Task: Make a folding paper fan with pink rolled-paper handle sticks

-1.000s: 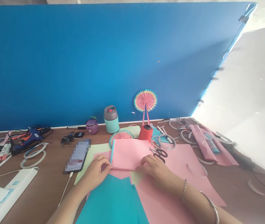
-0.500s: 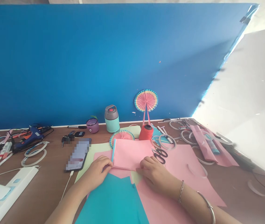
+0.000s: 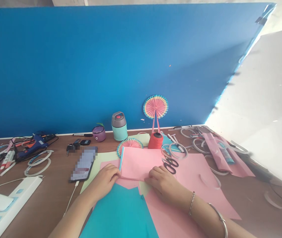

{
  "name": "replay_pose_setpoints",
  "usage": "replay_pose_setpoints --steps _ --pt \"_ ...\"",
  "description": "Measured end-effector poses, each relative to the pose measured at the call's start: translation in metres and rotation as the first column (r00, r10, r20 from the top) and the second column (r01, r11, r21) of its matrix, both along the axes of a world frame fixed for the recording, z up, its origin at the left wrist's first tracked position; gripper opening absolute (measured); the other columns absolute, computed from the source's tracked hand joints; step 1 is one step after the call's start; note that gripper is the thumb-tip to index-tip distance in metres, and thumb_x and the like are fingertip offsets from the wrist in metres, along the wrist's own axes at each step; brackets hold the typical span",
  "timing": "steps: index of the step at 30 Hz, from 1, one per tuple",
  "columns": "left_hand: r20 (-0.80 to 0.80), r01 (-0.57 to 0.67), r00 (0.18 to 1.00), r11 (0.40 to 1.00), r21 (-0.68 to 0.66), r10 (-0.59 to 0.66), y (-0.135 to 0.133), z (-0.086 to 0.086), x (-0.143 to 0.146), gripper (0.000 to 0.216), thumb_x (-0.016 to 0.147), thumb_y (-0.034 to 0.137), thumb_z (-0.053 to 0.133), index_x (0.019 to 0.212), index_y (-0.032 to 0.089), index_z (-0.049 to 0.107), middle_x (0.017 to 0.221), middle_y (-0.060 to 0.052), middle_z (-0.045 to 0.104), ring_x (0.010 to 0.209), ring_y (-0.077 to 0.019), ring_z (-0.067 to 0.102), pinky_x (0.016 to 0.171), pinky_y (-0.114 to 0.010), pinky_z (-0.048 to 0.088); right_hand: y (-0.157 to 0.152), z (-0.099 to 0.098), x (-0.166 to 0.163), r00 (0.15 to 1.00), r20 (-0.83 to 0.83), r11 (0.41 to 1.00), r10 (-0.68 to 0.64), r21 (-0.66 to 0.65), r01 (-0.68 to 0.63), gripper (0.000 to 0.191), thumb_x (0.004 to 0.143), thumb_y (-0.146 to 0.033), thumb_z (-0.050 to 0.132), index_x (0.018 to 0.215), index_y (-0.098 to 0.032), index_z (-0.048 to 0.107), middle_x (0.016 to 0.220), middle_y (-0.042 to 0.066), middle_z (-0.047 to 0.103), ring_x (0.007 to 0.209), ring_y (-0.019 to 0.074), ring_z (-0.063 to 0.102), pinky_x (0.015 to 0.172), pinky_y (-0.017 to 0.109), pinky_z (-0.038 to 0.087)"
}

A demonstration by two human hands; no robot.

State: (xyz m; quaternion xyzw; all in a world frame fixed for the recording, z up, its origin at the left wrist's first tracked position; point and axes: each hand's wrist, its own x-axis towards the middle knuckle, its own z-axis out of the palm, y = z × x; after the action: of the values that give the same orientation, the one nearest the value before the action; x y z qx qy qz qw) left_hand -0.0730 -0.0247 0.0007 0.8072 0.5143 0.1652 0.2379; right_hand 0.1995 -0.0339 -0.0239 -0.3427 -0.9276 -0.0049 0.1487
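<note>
A folded sheet of pink paper [image 3: 141,162] with a blue strip down its left edge lies in front of me. My left hand [image 3: 107,177] pinches its lower left corner between thumb and fingers. On the near right edge, my right hand [image 3: 162,181] grips the same paper with curled fingers; the thumb is partly hidden. Teal paper [image 3: 121,215] lies between my forearms, over larger pink sheets [image 3: 193,185]. Black-handled scissors [image 3: 170,166] rest just beyond my right hand. A pleated paper fan [image 3: 130,144] sits behind the folded paper.
A finished round fan [image 3: 155,106] stands behind a red thread spool [image 3: 155,140]. A phone [image 3: 84,163], a power strip [image 3: 14,205] and a glue gun [image 3: 33,145] are on the left. At the back stand a teal flask [image 3: 119,127] and a purple pot [image 3: 98,133]. Clear tape coils [image 3: 178,151] lie right.
My left hand's fingers have drawn slightly closer to the thumb at the paper's corner. The right hand stays in place, and the view has shifted a little.
</note>
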Motion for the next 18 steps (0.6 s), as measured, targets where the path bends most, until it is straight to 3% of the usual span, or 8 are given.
replay_pose_setpoints --steps 5,8,14,18 --pt "0.023 0.007 1.0 0.999 0.051 -0.008 0.0014 0.0017 -0.0001 0.022 0.083 0.015 0.041 0.076 0.023 0.061 0.094 -0.004 0.06 0.098 -0.0208 0.052 0.083 -0.034 0.044 -0.0005 0.002 -0.0002 1.0 0.011 1.0 -0.007 -0.03 0.007 0.034 0.083 -0.002 0.041 0.103 -0.019 0.064 0.082 0.007 0.057 0.075 0.019 0.042 0.066 0.032 0.028" --pt "0.052 0.008 0.999 1.0 0.012 -0.009 0.0037 -0.0005 -0.0004 0.025 0.083 0.013 0.039 0.077 0.023 0.062 0.093 -0.004 0.062 0.096 -0.0203 0.054 0.084 -0.033 0.044 -0.0005 0.003 -0.0003 1.0 0.016 0.999 -0.009 -0.049 0.01 0.036 0.082 -0.002 0.041 0.104 -0.019 0.063 0.083 0.007 0.057 0.076 0.0189 0.042 0.066 0.031 0.028" --pt "0.108 -0.072 0.991 0.996 -0.047 0.077 0.0073 -0.0063 -0.0006 0.025 0.082 0.015 0.039 0.097 0.023 0.058 0.092 -0.004 0.063 0.088 -0.0195 0.057 0.077 -0.032 0.045 0.0001 0.0023 -0.0006 0.999 0.038 0.998 -0.022 -0.064 0.024 0.037 0.08 -0.001 0.044 0.107 -0.021 0.062 0.084 0.006 0.056 0.076 0.0181 0.042 0.065 0.03 0.027" --pt "0.056 -0.039 0.998 0.999 0.021 0.038 0.007 -0.0064 0.0011 0.02 0.081 0.014 0.039 0.08 0.021 0.058 0.087 -0.003 0.063 0.088 -0.0201 0.056 0.077 -0.032 0.043 -0.0003 0.0026 -0.0008 0.998 0.047 0.998 -0.029 -0.063 0.032 0.034 0.081 -0.002 0.044 0.104 -0.02 0.063 0.083 0.006 0.056 0.076 0.018 0.042 0.065 0.03 0.027"
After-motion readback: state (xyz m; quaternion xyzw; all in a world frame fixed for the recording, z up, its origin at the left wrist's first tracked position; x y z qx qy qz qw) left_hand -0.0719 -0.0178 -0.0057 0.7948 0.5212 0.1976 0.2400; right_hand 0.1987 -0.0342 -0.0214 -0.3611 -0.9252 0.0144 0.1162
